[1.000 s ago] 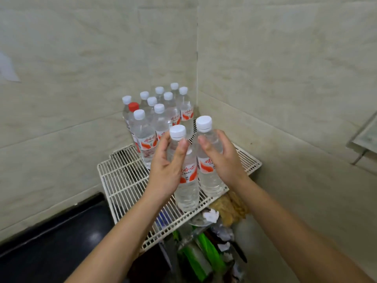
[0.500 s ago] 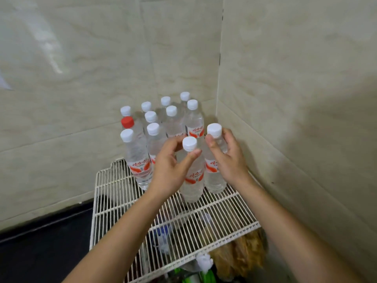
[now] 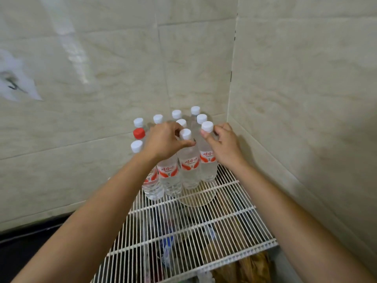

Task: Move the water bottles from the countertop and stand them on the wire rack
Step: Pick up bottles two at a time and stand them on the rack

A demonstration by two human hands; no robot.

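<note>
Several clear water bottles with white caps and red labels stand clustered at the back corner of the white wire rack (image 3: 222, 219); one has a red cap (image 3: 139, 133). My left hand (image 3: 163, 140) grips the neck of a front bottle (image 3: 189, 166) standing on the rack. My right hand (image 3: 223, 144) holds the neck of the bottle beside it (image 3: 208, 162), also upright on the rack. Both bottles touch the cluster behind them.
Tiled walls meet in a corner right behind the bottles. Below the rack lie bags and clutter (image 3: 251, 266). A dark countertop (image 3: 24, 248) lies at the lower left. The near half of the rack holds no bottles.
Both hands pushed the two bottles farther back across the rack into the cluster near the corner. My grip has slid up from the bottles' bodies to their necks.
</note>
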